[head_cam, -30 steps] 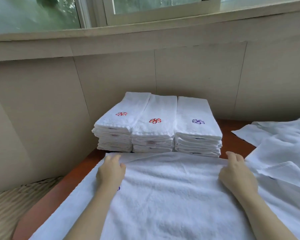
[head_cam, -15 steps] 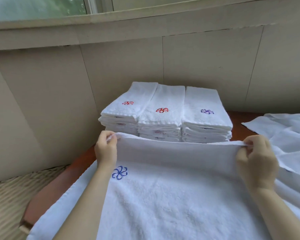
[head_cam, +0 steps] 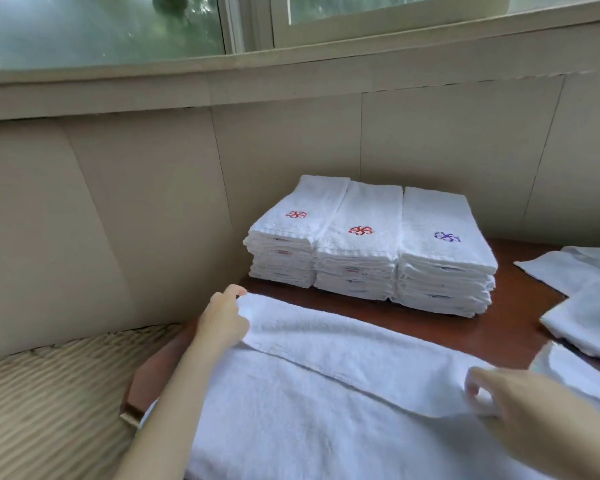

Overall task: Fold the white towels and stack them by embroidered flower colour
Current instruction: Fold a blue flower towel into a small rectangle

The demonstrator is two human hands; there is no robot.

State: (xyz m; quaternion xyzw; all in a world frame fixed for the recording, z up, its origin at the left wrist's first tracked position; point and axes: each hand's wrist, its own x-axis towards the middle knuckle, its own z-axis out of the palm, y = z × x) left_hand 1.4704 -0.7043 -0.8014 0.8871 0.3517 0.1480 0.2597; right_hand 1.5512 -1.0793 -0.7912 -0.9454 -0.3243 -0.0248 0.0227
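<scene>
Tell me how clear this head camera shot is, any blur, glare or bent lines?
Head view: motion blur smears the right hand and the towel edge it pinches; the left hand and the folded stacks look fairly sharp; the wide lens bows the window sill; daylight is soft, no glare, only faint shadows under the stacks.

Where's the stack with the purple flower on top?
In the head view the purple-flower stack is the rightmost of three folded stacks at the back of the wooden table, pressed against a red-flower stack on its left.
</scene>
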